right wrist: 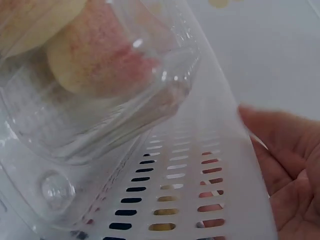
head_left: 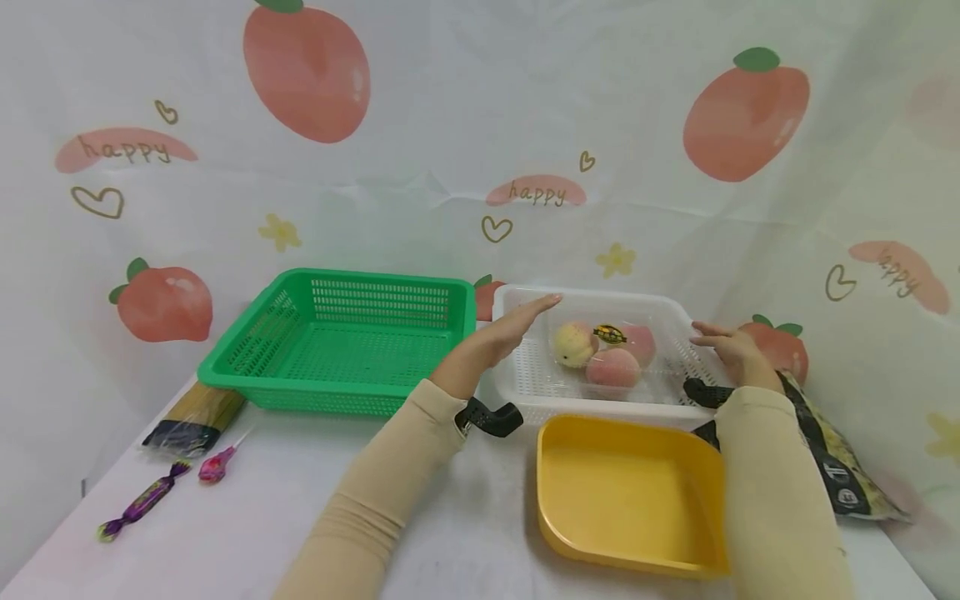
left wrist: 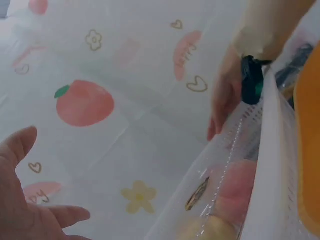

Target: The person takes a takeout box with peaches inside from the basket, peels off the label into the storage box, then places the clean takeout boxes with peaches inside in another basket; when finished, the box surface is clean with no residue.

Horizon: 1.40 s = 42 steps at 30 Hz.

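A white slotted plastic basket [head_left: 510, 387] stands at the back right. Inside it lies a clear plastic clamshell box [right wrist: 165, 97] with a few peaches [head_left: 613, 367] and a dark label [head_left: 610, 334]. My left hand [head_left: 487, 346] hovers at the basket's left rim, fingers stretched out; the left wrist view shows its thumb and fingers spread with nothing between them. On the opposite side, my right hand [head_left: 738, 354] is outside the right wall. Its thumb [right wrist: 270, 122] lies right at the rim in the right wrist view, and the basket wall partly hides the fingers.
A green basket [head_left: 337, 400] stands to the left and a yellow bin [head_left: 630, 492] in front. A black-and-yellow bag [head_left: 840, 467] lies beside the right forearm. At the left are a brown packet [head_left: 198, 412], a purple-wrapped candy [head_left: 146, 500] and a pink lollipop [head_left: 216, 467].
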Motion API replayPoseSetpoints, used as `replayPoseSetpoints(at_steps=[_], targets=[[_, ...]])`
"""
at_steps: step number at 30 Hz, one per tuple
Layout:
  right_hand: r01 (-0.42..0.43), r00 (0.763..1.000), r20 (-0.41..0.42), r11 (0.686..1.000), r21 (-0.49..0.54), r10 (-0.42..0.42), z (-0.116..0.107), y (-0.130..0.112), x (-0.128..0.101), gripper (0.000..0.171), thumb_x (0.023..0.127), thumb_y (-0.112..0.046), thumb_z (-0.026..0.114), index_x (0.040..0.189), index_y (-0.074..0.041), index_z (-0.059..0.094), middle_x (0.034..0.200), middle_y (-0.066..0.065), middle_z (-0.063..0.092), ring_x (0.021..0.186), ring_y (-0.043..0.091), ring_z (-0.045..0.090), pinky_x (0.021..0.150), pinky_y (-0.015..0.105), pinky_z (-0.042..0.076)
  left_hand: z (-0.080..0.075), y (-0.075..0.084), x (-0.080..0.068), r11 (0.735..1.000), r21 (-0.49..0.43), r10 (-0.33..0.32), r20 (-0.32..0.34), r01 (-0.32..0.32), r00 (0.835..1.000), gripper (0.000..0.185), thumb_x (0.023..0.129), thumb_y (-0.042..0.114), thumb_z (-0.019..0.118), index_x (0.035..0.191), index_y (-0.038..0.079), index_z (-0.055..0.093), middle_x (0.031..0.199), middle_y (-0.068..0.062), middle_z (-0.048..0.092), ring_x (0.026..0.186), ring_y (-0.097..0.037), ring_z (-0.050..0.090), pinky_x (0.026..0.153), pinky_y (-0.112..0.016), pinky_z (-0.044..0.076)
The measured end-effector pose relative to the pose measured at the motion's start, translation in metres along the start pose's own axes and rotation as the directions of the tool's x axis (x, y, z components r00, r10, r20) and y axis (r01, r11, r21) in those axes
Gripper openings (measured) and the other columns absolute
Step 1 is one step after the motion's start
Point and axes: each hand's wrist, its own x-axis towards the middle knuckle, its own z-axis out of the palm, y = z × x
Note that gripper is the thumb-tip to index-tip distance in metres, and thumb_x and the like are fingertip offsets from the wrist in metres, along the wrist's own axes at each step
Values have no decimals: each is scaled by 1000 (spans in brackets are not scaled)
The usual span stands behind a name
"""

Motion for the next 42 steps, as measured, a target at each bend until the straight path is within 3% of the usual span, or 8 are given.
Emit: replayPoseSetpoints(at_steps=[6,10,19,25,29,33,36,42], targets=[[37,999,-18,998,-46,-38,1,2,0,66,89,-8,54,145,-5,20,153,11,3,143,35,-7,118,49,4,1,-4,22,962,-271,-65,-79,41,995,66,94,51,43,150,27,16,159,1,-5,146,-25,-8,117,-55,-1],[38,999,-32,997,-65,-41,2,-1,0,66,87,-6,54,145,-5,21,153,12,3,143,37,-6,117,51,5,5,-9,36,928,-368,-133,-192,55,972,73,90,43,56,150,23,18,159,0,3,146,-27,-2,116,-57,4],[23,999,-33,998,-55,-25,3,0,-3,65,88,-4,53,145,-5,21,154,12,4,144,37,-2,117,50,8,15,-18,57,920,-366,-237,-241,138,941,80,92,34,58,151,21,6,159,3,-6,146,-21,-5,116,-51,20],[14,998,-55,999,-39,-16,3,4,-3,66,87,-3,53,145,-6,23,154,11,4,144,36,3,117,49,13,16,-18,64,895,-422,-299,-327,144,896,90,87,29,65,151,19,3,159,3,-4,146,-21,1,117,-44,19],[22,998,-59,999,-46,-24,3,6,-2,66,87,-3,53,145,-6,23,154,12,4,143,37,5,116,49,15,18,-25,80,903,-394,-327,-375,171,867,94,85,31,68,151,19,2,159,4,-2,146,-22,4,118,-43,17],[31,998,-52,998,-48,-33,5,7,-1,66,87,-4,54,145,-7,22,154,13,4,143,38,7,116,50,17,16,-46,106,915,-367,-317,-395,168,862,103,79,37,73,151,25,0,159,5,-5,146,-24,4,116,-48,20],[21,999,-46,999,-43,-23,5,8,0,66,87,-4,54,145,-8,23,155,13,4,143,38,8,115,50,19,17,-48,104,913,-369,-317,-384,170,867,94,82,35,70,151,27,5,159,4,-4,146,-27,2,115,-52,20],[31,999,-36,998,-53,-33,3,7,0,64,88,-4,53,145,-7,22,155,13,3,143,38,9,115,49,20,25,-25,66,909,-346,-343,-309,231,887,78,89,31,61,150,29,13,159,2,5,144,-29,14,114,-55,21]])
